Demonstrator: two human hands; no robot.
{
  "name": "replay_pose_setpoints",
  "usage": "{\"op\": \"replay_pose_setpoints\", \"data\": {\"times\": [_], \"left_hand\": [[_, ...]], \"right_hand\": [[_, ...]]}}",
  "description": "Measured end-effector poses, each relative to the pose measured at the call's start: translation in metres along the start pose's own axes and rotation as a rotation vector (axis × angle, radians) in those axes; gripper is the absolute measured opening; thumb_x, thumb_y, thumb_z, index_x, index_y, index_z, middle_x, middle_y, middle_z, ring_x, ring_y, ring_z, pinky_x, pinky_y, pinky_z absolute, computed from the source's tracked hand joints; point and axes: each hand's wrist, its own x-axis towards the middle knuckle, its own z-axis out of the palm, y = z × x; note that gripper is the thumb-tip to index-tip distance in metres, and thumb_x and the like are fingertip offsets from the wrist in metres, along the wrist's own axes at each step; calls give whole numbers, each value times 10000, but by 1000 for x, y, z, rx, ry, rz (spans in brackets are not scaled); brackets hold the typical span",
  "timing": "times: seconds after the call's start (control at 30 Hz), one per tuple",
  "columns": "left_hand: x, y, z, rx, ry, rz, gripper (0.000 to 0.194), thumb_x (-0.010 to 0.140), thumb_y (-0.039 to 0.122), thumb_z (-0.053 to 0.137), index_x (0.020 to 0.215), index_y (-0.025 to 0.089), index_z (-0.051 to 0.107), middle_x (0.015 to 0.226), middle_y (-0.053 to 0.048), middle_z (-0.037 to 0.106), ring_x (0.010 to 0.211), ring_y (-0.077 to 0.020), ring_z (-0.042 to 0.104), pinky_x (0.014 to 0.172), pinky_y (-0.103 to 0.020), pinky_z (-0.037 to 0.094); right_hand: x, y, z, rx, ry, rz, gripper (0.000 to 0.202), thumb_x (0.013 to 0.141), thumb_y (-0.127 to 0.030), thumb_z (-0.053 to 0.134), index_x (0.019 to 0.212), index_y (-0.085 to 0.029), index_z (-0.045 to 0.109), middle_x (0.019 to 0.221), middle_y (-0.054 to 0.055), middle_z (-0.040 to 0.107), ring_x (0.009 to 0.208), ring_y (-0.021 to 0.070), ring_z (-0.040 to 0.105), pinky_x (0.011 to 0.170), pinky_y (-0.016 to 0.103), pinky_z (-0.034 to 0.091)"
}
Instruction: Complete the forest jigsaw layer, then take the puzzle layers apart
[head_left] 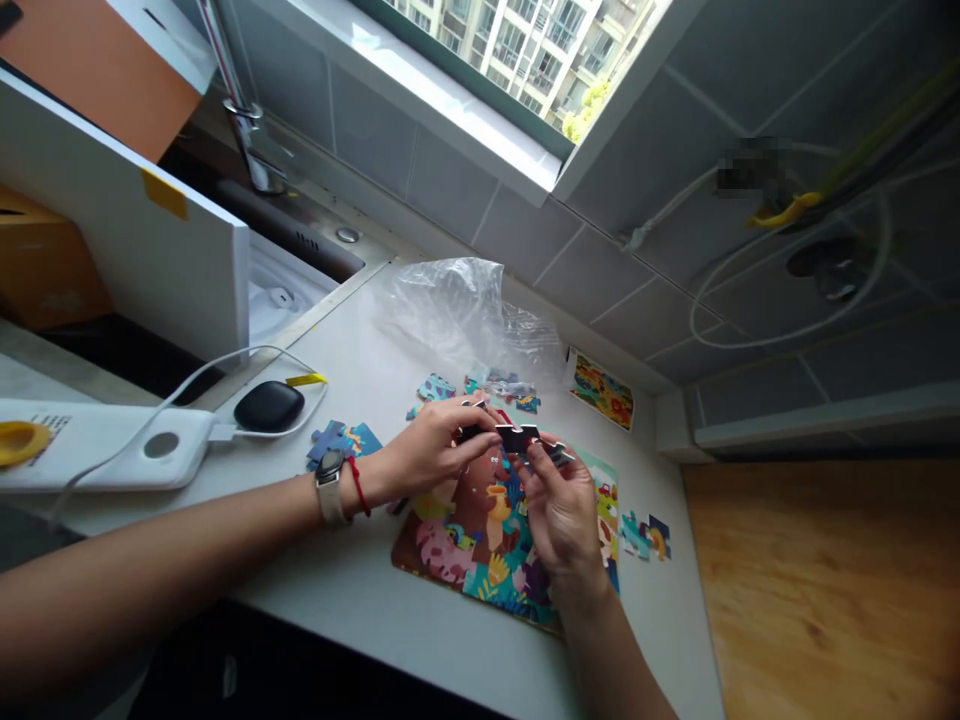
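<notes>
My left hand (435, 445), with a watch and a red string on its wrist, pinches one end of a dark-edged strip of joined puzzle pieces (517, 437). The other end is gripped between the fingers and thumb of my right hand (559, 500). Both hands hold the strip tilted above a colourful puzzle (491, 545) on the white counter (315, 580). Loose pieces (645, 537) lie to the right of the puzzle, blue ones (345, 442) beside my left wrist, and several more (436, 388) behind my hands.
Clear plastic wrapping (465, 310) lies at the back, left of a small picture card (601, 388). At the left are a black round object (268, 408), a white cable and a white device (112, 445). A sink and faucet (251, 150) stand behind a white board (150, 220).
</notes>
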Motion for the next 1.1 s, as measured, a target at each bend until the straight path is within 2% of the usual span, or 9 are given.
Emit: {"op": "replay_pose_setpoints", "data": {"times": [0.1, 0.23, 0.37, 0.53, 0.63, 0.8, 0.9, 1.0, 1.1], "left_hand": [[4, 4, -4, -33, 34, -51, 146, 1002, 296, 665, 956, 214, 776, 1028, -62, 798, 975, -206, 733, 885, -312, 550], [3, 4, -4, -79, 3, -106, 190, 1013, 332, 654, 970, 199, 782, 924, -50, 788, 892, -189, 732, 825, -280, 549], [2, 1, -2, -92, -47, -186, 228, 1001, 372, 671, 968, 181, 791, 845, -43, 782, 729, -160, 707, 691, -254, 531], [5, 5, -7, -91, -76, -164, 173, 978, 331, 697, 941, 196, 799, 891, -39, 801, 809, -169, 729, 750, -255, 557], [7, 7, -12, -93, -74, -140, 157, 979, 303, 691, 960, 198, 805, 890, -34, 804, 761, -156, 728, 728, -248, 570], [12, 1, -29, -5, -110, -29, 150, 957, 332, 736, 1014, 258, 853, 897, -32, 827, 773, -185, 760, 795, -284, 598], [17, -3, -42, 75, -149, -15, 124, 935, 310, 755, 988, 281, 863, 905, -27, 835, 760, -186, 766, 758, -274, 584], [21, -5, -50, 122, -176, -5, 110, 917, 277, 766, 969, 283, 863, 885, -24, 832, 739, -181, 757, 727, -268, 561], [23, -8, -53, 199, -167, 14, 121, 926, 270, 749, 984, 271, 854, 882, -24, 828, 733, -176, 744, 734, -263, 544]], "right_hand": [[-4, -4, -8, -253, -83, -46, 299, 730, -432, 936, 850, -253, 728, 842, -9, 754, 743, 188, 699, 711, 321, 586], [-10, -10, -18, -593, -263, -115, 244, 812, -432, 873, 851, -235, 734, 824, -1, 714, 757, 181, 650, 736, 296, 547], [-16, -11, -21, -571, -318, -39, 268, 908, -489, 771, 936, -228, 721, 770, -10, 647, 665, 156, 582, 611, 260, 490], [-22, -10, -25, -545, -240, -69, 255, 888, -482, 796, 909, -238, 726, 731, -13, 639, 614, 146, 563, 556, 253, 471], [-24, -13, -35, -596, -189, -106, 251, 907, -480, 778, 1040, -268, 777, 832, 28, 736, 684, 187, 645, 605, 293, 528], [-17, -24, -65, -951, -346, -227, 239, 980, -473, 683, 923, -280, 811, 870, 66, 772, 797, 248, 682, 786, 401, 564], [-10, -31, -76, -1130, -347, -380, 222, 972, -476, 691, 977, -289, 810, 1051, 95, 765, 1022, 308, 684, 921, 474, 553], [-6, -35, -70, -1201, -321, -469, 253, 977, -468, 692, 1145, -302, 785, 1313, 118, 699, 1233, 340, 640, 1000, 515, 555], [-10, -30, -51, -1240, -449, -530, 367, 1004, -432, 665, 1355, -334, 702, 1499, 102, 621, 1416, 348, 554, 1141, 568, 494]]}}
